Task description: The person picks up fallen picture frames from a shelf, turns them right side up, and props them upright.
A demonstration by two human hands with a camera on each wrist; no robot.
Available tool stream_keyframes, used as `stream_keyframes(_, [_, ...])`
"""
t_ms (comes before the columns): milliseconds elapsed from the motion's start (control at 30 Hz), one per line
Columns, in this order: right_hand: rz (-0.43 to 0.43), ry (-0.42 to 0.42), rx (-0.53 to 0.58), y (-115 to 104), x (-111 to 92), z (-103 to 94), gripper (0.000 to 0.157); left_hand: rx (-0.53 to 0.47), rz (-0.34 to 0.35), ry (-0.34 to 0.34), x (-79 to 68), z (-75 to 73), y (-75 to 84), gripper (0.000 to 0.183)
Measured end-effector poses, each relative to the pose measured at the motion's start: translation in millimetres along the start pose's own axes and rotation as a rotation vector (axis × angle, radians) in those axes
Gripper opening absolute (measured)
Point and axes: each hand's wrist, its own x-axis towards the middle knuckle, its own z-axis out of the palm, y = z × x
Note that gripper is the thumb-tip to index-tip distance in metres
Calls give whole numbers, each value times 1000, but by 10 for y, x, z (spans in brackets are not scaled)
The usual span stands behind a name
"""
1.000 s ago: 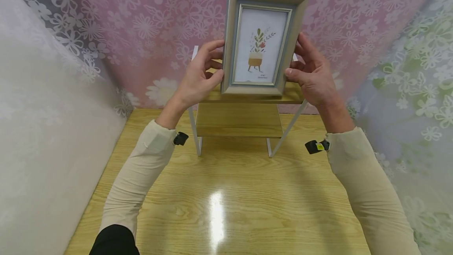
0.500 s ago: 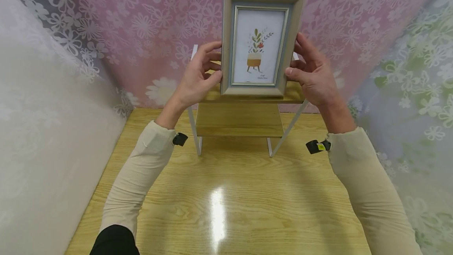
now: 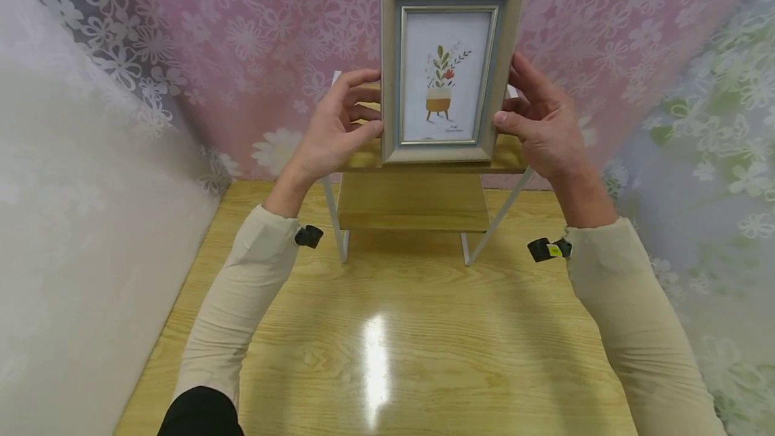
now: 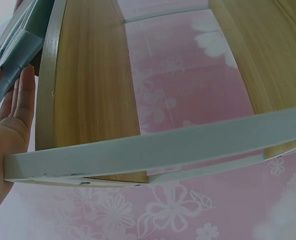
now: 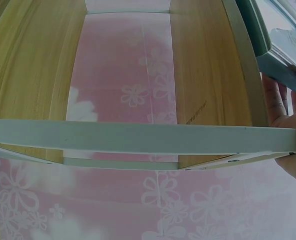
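Observation:
A beige picture frame [image 3: 392, 73] with a blue-grey inner border stands nearly upright over the top board of a small wooden shelf unit [image 3: 363, 157]. Its print shows a potted plant with green leaves and a red flower. My left hand [image 3: 336, 123] holds the frame's left side, thumb at the front edge. On the opposite side my right hand [image 3: 545, 126] grips the right edge between thumb and fingers. Both wrist views look from below, where the frame's lower corner [image 4: 22, 47] shows beside the top board, fingers against it.
The unit has a lower wooden shelf [image 3: 412, 202] and white metal legs [image 3: 331, 221]. Behind it hangs pink floral cloth [image 3: 254, 52]. A pale cloth wall [image 3: 91, 221] stands at left, a floral one [image 3: 714, 173] at right. The floor [image 3: 436, 328] is glossy wood.
The frame has turned slightly, so its top edge, which sloped down to the right, now looks level. My right hand has shifted slightly right with its edge; both hands keep their hold.

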Motion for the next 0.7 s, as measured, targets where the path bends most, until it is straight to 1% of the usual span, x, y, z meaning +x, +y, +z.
stream_keyframes(67, [0,0,15,-5,3,-3,67,2,-6,2,4,2,4,54])
stream_keyframes(400, [40,28,-27,-22,-37,-2,67,23,-1,16,-20,34,15,54])
stream_keyframes(433, [39,29,-33,-23,-40,-6,67,24,1,19,-20,41,15,54])
stream_keyframes(533, [45,29,0,-27,-44,-13,66,26,8,27,-18,52,15,54])
stream_keyframes(700, [35,35,-27,-24,-29,-14,67,38,-1,35,-8,54,22,53])
